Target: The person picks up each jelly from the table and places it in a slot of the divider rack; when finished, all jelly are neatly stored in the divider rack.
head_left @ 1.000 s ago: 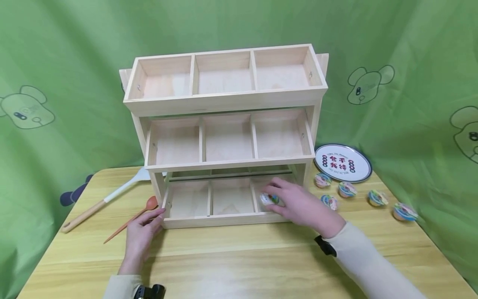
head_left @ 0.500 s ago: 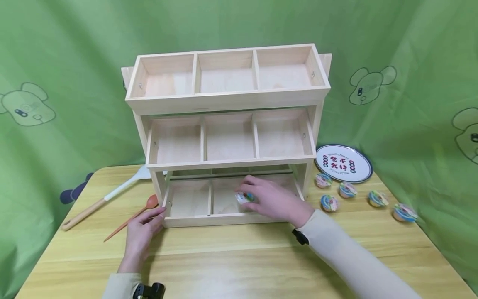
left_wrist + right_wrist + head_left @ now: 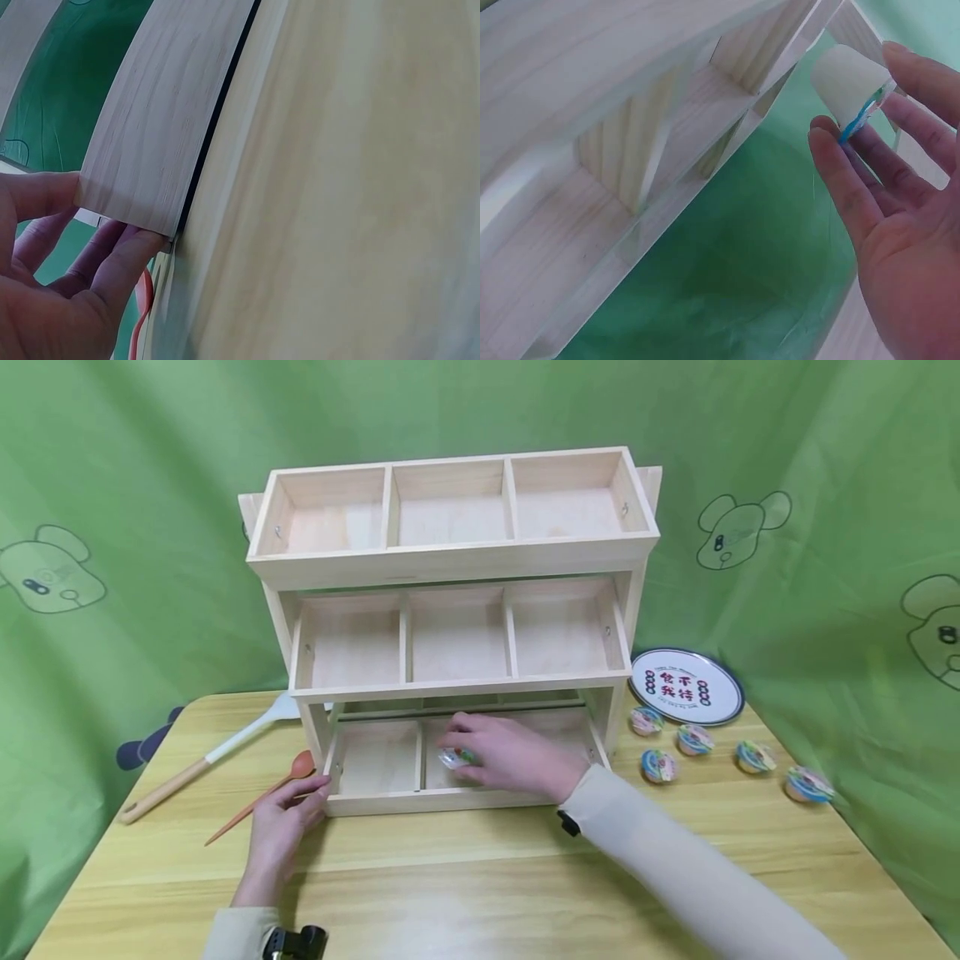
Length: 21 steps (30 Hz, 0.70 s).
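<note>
A person's right hand pinches a small lidded cup over the middle compartment of a wooden rack's bottom tray, low center in the head view, while the left hand grips the tray's front corner at lower left. Five other cups sit on the surface at right, near a plate; a spatula and an orange spoon lie at left. In the left wrist view, thumb and fingers hold the end of the tray's front board, left of center. In the right wrist view, the cup is between thumb and fingertips at upper right; whether it touches wood cannot be told. The work appears at an early stage: one cup in hand, unreleased, five outside the rack.
</note>
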Tool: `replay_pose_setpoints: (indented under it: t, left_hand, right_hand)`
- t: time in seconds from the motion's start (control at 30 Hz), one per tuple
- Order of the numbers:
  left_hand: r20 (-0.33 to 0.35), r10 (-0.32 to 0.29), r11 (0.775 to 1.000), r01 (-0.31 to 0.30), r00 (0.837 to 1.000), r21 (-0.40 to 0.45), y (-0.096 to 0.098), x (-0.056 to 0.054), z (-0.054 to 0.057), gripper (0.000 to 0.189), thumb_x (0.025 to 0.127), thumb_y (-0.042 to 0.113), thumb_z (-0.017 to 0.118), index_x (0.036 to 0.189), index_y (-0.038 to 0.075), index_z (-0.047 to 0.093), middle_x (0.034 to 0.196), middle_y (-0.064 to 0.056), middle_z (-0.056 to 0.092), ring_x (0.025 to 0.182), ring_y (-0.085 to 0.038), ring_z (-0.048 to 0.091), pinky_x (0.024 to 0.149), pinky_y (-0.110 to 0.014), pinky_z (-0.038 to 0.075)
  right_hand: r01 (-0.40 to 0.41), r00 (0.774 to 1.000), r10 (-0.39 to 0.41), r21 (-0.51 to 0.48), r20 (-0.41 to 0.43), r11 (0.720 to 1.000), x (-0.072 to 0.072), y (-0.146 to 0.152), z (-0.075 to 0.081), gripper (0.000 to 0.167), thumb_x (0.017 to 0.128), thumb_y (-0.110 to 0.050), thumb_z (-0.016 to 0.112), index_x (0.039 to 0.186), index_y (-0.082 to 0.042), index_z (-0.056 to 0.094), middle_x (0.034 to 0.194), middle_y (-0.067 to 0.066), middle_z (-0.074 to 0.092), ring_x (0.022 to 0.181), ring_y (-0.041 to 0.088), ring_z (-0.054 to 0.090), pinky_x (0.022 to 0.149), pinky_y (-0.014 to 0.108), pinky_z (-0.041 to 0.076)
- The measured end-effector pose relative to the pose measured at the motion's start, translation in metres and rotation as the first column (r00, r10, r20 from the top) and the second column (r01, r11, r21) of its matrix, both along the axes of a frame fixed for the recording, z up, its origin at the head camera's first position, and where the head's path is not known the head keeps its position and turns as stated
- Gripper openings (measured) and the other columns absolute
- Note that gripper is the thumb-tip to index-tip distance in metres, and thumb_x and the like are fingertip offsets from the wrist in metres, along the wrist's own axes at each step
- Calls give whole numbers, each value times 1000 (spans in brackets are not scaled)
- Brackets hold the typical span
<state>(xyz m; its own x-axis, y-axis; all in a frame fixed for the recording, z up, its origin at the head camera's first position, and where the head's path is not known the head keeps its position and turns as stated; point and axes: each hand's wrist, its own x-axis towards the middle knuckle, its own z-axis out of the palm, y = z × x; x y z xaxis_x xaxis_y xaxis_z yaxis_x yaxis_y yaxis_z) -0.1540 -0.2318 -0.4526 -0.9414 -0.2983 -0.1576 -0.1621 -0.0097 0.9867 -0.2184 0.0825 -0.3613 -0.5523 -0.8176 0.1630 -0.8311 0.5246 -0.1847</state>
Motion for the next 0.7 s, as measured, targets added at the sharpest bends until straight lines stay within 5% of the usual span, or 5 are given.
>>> replay_pose_setpoints:
  t: [0.7]
  left_hand:
    - [22,-47,998,48,999,-36,-4,0,3,33,94,6,66,123,-10,61,128,-17,50,100,-13,59,88,-26,56]
  right_hand:
    - [-8,985,6,8,174,1000,-26,-61,-6,41,93,-13,69,134,-16,61,138,4,52,117,18,53,101,29,47]
